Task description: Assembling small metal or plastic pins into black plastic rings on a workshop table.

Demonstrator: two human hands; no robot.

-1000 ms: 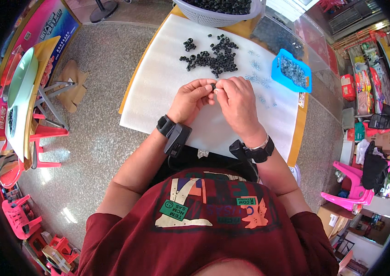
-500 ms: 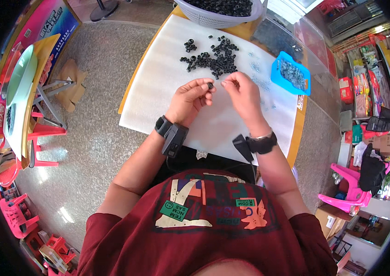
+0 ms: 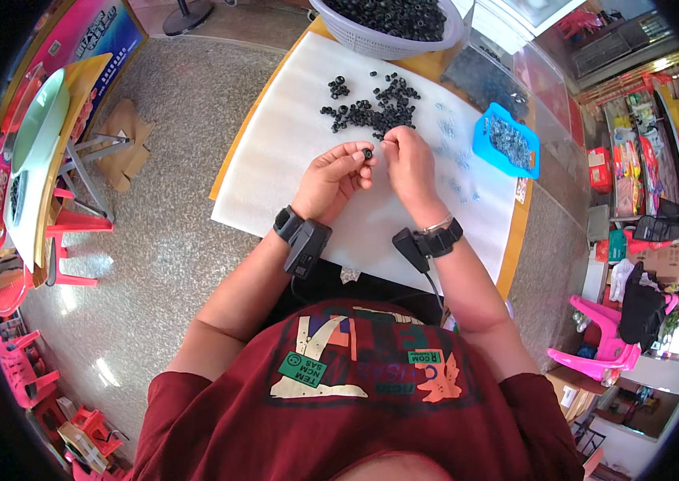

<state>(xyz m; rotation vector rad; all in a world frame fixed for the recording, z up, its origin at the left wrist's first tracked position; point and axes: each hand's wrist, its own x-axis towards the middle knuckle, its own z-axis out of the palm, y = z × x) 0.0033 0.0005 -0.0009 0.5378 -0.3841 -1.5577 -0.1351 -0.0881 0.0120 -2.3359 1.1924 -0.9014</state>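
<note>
My left hand [image 3: 328, 183] is closed, pinching a small round black part with a hole [image 3: 367, 153] between thumb and forefinger. Just to its right, my right hand [image 3: 412, 170] has thumb and fingertips pressed together; whatever sits between them is too small to make out. Both hands hover over a white foam sheet [image 3: 275, 140] on the table. Beyond the fingertips lies a loose pile of similar black parts [image 3: 392, 112]. Tiny clear pieces [image 3: 461, 160] are scattered on the sheet right of my right hand.
A blue plastic basket [image 3: 481, 143] of small clear pieces stands at the table's right edge. At the far edge, a pale purple basket [image 3: 379, 42] is heaped with black parts. Pink chairs [image 3: 596, 361] and stocked shelves stand to the right, a side table with a green basin [image 3: 39, 128] left.
My right hand has come left, nearer the black part in my left hand. The left hand keeps its pinch. The whole view has shifted slightly.
</note>
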